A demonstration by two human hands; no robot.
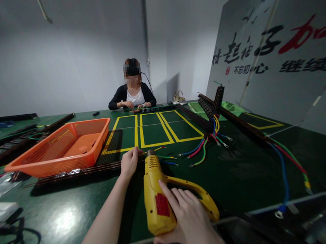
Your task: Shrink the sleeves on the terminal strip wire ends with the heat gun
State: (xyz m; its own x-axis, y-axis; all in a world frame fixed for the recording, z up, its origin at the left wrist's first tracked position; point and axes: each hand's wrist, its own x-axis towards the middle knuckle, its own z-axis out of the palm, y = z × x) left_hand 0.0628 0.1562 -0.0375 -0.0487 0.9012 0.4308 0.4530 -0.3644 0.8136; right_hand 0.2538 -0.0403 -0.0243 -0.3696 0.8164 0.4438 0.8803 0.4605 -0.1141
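My right hand (pixel 188 210) grips the rear body of a yellow heat gun (pixel 155 190), with the index finger lying along its side. The gun's nozzle points away from me, towards several wires with ring terminals (pixel 171 163) on the green table. Just left of the nozzle, my left hand (pixel 130 162) is closed round the wires at the end of a long dark strip (pixel 80 175). The fingers partly hide where these wires leave the strip. A yellow wire with a red part (pixel 160 149) comes out beyond the fingertips.
An orange basket (pixel 58 165) stands behind the dark strip. Dark strips with coloured wires (pixel 211 124) lie at right, near a green basket (pixel 232 108). Black cables (pixel 20 242) lie at front left. Across the table (pixel 241 179) a person (pixel 131 90) sits working.
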